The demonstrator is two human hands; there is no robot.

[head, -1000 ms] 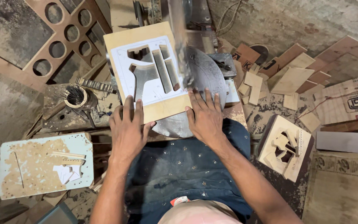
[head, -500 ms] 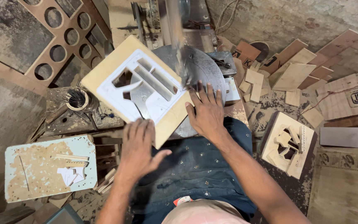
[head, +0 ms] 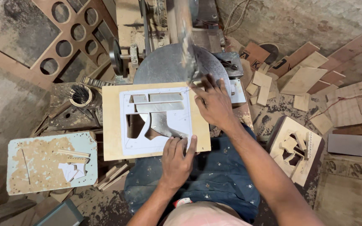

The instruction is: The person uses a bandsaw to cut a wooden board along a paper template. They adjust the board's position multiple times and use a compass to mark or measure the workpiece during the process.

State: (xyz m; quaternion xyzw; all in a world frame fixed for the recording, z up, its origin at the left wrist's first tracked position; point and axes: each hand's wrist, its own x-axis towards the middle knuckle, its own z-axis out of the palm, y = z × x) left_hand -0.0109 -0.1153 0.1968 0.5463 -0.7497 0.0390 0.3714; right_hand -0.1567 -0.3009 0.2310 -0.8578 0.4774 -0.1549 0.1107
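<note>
one square plywood board (head: 113,125), frame centre, white paper template with angular cutouts, on round grey metal saw table (head: 164,65). left hand (head: 176,161) fingers together, flat on lower edge. right hand (head: 214,102) fingers spread, pressing upper right corner.

Rough concrete floor (head: 5,109), dusty, grey-brown. Cracked concrete wall (head: 298,21) at 1 o'clock, wires (head: 235,14) hanging against it. Brown board with round holes (head: 63,35) at 10 o'clock. Pale blue panel (head: 49,161), worn patches, at 8 o'clock. Offcuts (head: 302,79) scattered at 2 o'clock; cut-out board (head: 296,150) at 4 o'clock. Round tin of nails (head: 80,95) at 9 o'clock. Sawdust and wood scraps everywhere. Light soft, even, no hard shadows.
</note>
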